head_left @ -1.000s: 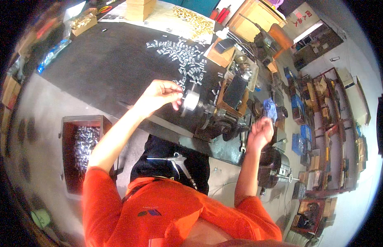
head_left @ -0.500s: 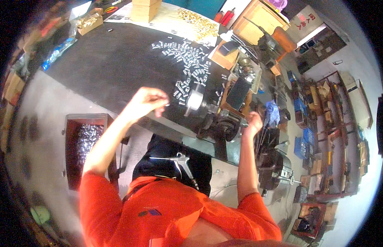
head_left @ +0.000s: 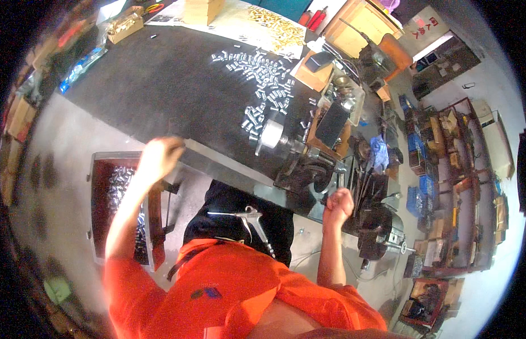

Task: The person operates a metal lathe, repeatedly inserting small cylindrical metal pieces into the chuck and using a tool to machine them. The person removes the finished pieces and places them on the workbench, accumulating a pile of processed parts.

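Observation:
My left hand point(head_left: 160, 158) is over the table's front edge, beside the upper right corner of a dark red metal bin point(head_left: 155, 212) full of small silver metal sleeves point(head_left: 120, 189). Motion smears its fingers, so whether they hold anything cannot be made out. On the right, my right hand point(head_left: 338, 207) is closed in a fist round a lever handle point(head_left: 341, 178) of a dark bench machine point(head_left: 300, 169). A round silver chuck-like head point(head_left: 271, 134) sits at the machine's left end. Loose silver sleeves point(head_left: 266, 82) spread over the black tabletop behind it.
An air blow gun point(head_left: 253, 220) lies across my lap. Brass-coloured parts point(head_left: 277, 25) cover white paper at the far side, beside a cardboard box point(head_left: 202, 10). A wooden tray point(head_left: 316, 133), a blue cloth point(head_left: 378, 152) and shelves with bins point(head_left: 455, 186) stand to the right.
My left hand has moved left and toward me, from beside the silver head to the bin's corner. My right hand has come down toward me with the lever.

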`<state>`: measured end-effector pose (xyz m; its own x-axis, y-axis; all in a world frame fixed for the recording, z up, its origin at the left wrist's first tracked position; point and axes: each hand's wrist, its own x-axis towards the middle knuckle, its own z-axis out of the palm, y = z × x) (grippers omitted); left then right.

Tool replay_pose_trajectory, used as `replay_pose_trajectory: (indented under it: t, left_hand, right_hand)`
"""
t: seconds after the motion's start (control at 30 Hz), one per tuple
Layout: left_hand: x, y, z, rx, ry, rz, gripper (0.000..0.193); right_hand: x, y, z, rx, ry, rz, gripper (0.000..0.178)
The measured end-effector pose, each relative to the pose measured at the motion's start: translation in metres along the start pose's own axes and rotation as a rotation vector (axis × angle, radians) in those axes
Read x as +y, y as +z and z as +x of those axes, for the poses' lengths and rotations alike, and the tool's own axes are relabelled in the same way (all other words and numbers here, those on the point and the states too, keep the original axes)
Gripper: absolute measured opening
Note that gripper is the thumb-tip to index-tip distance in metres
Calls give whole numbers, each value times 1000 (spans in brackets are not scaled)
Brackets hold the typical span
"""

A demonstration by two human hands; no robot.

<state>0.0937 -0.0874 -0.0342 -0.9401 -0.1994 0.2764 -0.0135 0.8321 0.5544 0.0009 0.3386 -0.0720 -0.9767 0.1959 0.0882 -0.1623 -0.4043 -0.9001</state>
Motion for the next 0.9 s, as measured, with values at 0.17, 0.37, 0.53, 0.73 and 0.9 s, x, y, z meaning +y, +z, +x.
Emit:
replay_pose_trajectory:
  t: [0.17,0.37,0.53,0.73,0.9]
  left_hand:
    - [35,95,105,-57,203,-147,13]
    - [38,119,133,-265,139,-71,13]
    - [33,115,123,-195,227,9,12]
    - [38,107,116,-212,153,84,7]
    - [49,65,96,-380,-12,-1250,13]
  right_hand:
    - [27,-3,32,175,92,-10,10]
    - [19,-2,20,91,82,7,14]
    - [13,7,14,117,94,18,16]
    - [13,7,16,66,137,34,8]
    - [12,7,14,105,149,35,8]
